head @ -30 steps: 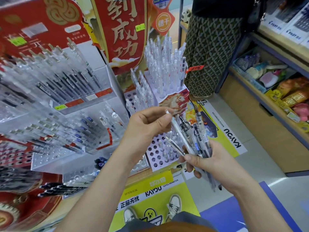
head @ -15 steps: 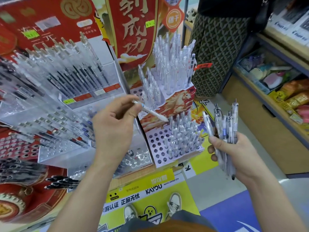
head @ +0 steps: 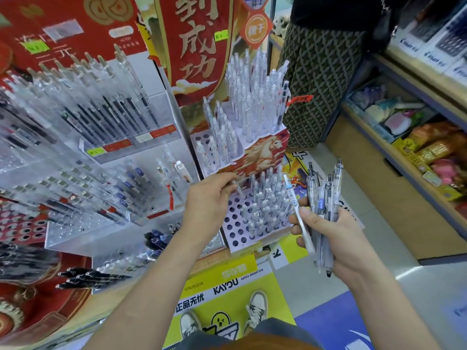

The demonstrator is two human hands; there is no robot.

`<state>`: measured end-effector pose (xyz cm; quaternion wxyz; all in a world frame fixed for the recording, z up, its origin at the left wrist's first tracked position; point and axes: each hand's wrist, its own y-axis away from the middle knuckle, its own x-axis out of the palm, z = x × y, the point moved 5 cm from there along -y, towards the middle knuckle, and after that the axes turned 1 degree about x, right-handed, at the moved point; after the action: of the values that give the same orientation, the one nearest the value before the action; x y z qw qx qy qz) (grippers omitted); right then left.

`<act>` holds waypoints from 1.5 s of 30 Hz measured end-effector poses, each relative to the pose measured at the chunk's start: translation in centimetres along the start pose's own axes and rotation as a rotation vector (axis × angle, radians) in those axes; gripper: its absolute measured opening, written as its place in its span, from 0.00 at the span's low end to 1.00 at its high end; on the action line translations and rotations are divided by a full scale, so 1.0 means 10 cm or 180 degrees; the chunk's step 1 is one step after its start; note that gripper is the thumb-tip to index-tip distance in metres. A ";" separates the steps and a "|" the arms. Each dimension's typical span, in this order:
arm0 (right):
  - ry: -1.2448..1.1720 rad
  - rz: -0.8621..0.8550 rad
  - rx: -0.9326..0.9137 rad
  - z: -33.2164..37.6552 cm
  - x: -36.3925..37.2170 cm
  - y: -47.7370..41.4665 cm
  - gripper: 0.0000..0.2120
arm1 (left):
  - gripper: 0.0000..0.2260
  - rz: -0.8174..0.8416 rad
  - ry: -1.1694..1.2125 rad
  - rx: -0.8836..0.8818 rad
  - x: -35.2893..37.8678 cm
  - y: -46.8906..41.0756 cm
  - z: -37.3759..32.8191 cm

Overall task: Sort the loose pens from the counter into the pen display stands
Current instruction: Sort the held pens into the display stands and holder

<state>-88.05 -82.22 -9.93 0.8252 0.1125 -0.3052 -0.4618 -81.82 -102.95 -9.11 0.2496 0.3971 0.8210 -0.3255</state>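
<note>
Left hand: fingers pinched single pen, tip down over rear holes of white perforated pen stand. Right hand just right of stand, fingers curled round bundle of clear pens.

The pen display stand is white, dotted with rows of dark round holes — its front panel is red with a pale gold horse. The single pen over it looks pale. The bundle of pens is clear with grey and blue touches, plus one white barrel. A red banner carries gold characters. A skirt shows an olive-and-black diamond pattern. The floor sign is yellow with black lettering — the mat is blue.
</note>
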 end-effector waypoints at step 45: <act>0.0207 0.0189 0.0205 -0.09 0.33 -0.25 0.14 | 0.07 0.0343 0.2643 -0.1861 -0.11 -0.01 -0.17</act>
<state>-87.98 -86.42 -10.53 0.8440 0.1448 -0.2961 -0.4231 -81.50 -102.32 -7.24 0.0195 0.4483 0.8861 0.1164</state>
